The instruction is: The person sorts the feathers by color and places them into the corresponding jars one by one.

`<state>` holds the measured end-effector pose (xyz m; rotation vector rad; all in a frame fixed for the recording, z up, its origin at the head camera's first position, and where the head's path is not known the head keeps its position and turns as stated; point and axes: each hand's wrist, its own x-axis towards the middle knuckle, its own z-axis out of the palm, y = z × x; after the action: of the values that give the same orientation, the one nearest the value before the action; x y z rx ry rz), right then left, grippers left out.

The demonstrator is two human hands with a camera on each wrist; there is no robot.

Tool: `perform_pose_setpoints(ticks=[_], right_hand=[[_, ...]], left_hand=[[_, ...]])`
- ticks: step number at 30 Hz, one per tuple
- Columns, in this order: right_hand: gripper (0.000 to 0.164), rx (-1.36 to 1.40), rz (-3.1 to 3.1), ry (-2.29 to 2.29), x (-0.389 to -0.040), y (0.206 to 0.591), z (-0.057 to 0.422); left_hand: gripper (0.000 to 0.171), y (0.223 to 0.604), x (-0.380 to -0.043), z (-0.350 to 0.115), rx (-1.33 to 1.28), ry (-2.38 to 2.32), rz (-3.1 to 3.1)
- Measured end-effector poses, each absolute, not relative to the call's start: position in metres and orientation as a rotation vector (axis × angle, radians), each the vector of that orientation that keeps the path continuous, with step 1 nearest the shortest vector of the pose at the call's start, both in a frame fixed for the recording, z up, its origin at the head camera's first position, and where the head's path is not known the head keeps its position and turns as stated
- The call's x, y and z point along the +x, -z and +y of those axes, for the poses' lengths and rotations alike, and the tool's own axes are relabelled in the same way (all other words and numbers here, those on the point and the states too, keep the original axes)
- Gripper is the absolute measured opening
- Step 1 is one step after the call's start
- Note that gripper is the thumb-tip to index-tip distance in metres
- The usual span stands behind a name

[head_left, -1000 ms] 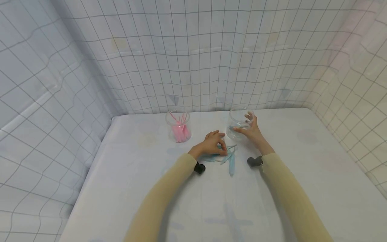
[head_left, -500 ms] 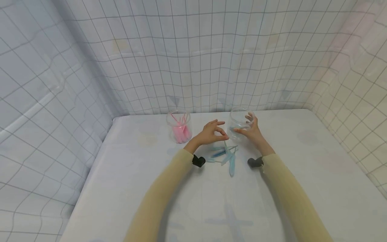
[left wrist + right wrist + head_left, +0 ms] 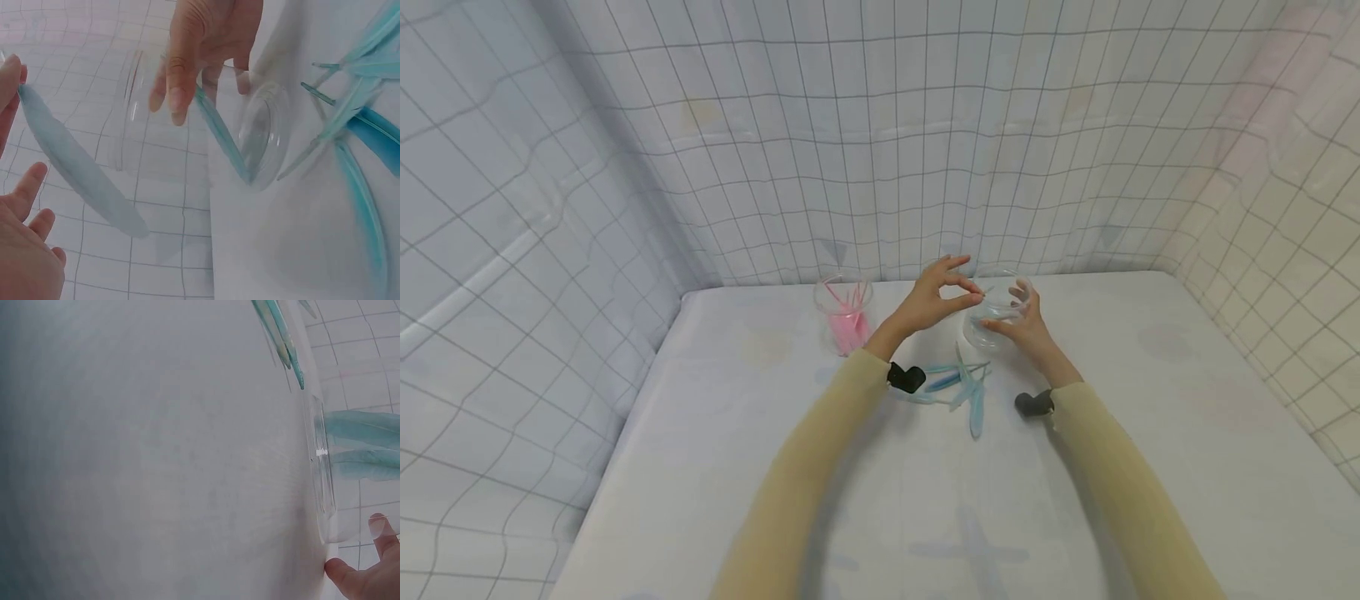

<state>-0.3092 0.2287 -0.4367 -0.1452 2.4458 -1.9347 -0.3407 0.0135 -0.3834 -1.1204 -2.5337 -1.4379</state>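
Note:
My left hand (image 3: 931, 298) pinches a pale blue feather (image 3: 78, 162) by its end between thumb and forefinger, other fingers spread. It is at the rim of a clear glass jar (image 3: 976, 335); the feather hangs down in the left wrist view. My right hand (image 3: 1027, 327) grips the jar from its right side, thumb in front and fingers behind. A teal feather (image 3: 220, 132) lies inside the jar. On the table in front of the jar lie several loose feathers, among them a light blue one (image 3: 976, 410) and a darker blue one (image 3: 943, 382).
A second glass jar (image 3: 818, 304) with pink feathers (image 3: 848, 329) stands left of my left hand. A white cloth covers the table (image 3: 715, 467). Checked curtains (image 3: 760, 150) hang behind the table and along both sides.
My left hand has lifted the pale blue feather off the pile and carried it up and right to the jar's rim. My right hand has kept its grip on the jar.

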Motion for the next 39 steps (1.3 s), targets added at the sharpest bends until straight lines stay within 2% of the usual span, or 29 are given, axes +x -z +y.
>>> perform_pose_setpoints(ticks=[10, 21, 33, 39], right_hand=[[0.099, -0.161, 2.438, 1.951, -0.314, 0.444, 0.232], [0.1, -0.149, 2.511, 1.935, -0.327, 0.463, 0.237], [0.1, -0.153, 2.511, 1.926, -0.327, 0.462, 0.235], [0.103, -0.135, 2.476, 1.932, -0.32, 0.449, 0.232]], left_hand=[[0.017, 0.364, -0.348, 0.039, -1.137, 1.743, -2.259], [0.026, 0.377, -0.357, 0.067, -1.013, 2.2, -2.181], [0.031, 0.414, -0.355, 0.043, -0.988, 1.894, -2.474], [0.025, 0.427, -0.352, 0.026, -0.83, 1.628, -2.508]])
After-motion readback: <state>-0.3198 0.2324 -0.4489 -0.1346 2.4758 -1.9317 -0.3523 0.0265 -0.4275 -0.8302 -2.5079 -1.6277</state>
